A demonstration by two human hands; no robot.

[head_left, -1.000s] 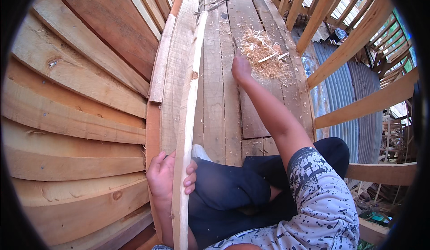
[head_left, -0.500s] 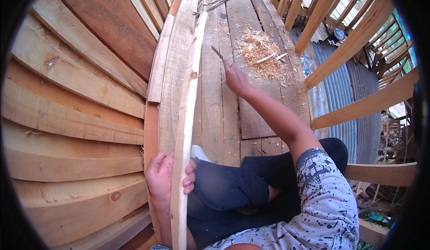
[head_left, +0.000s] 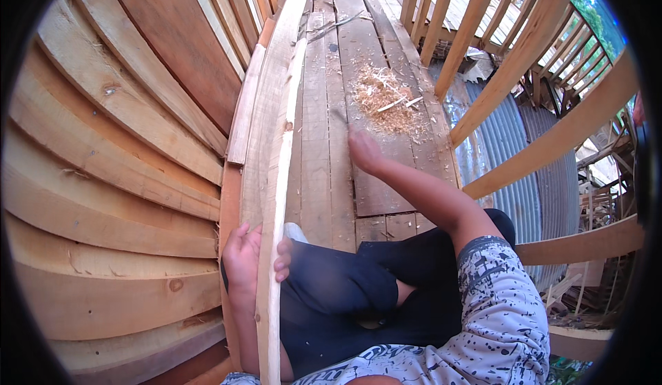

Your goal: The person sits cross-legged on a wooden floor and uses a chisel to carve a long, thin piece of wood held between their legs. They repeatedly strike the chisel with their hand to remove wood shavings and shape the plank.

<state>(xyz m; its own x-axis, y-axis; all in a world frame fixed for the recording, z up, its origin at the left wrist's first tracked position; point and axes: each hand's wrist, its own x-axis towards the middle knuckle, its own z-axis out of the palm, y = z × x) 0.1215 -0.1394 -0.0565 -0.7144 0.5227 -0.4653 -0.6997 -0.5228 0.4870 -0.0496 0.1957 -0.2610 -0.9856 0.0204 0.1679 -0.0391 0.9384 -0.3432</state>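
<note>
A long, pale wooden strip [head_left: 281, 157] runs lengthwise in front of me, its near end by my body and its far end out over the deck. My left hand [head_left: 243, 255] grips it near the lower end, fingers wrapped around to the right side. A knot marks its right edge partway up. To the right of the strip and apart from it, my right hand [head_left: 364, 150] is closed on a knife [head_left: 338, 115]. Its slim dark blade is blurred and points up and left; the handle is hidden in the fist.
Wood shavings [head_left: 386, 99] lie heaped on the plank deck [head_left: 321, 130] beyond my right hand. A wide board [head_left: 258, 130] lies along the left, beside a plank wall [head_left: 131, 178]. Wooden railing posts [head_left: 514, 61] stand at right, with corrugated metal sheets [head_left: 507, 144] below. A thin stick [head_left: 334, 25] lies farther off.
My right hand with the knife has moved lower in the picture, toward me. The left hand keeps its hold on the strip. The whole view has shifted slightly.
</note>
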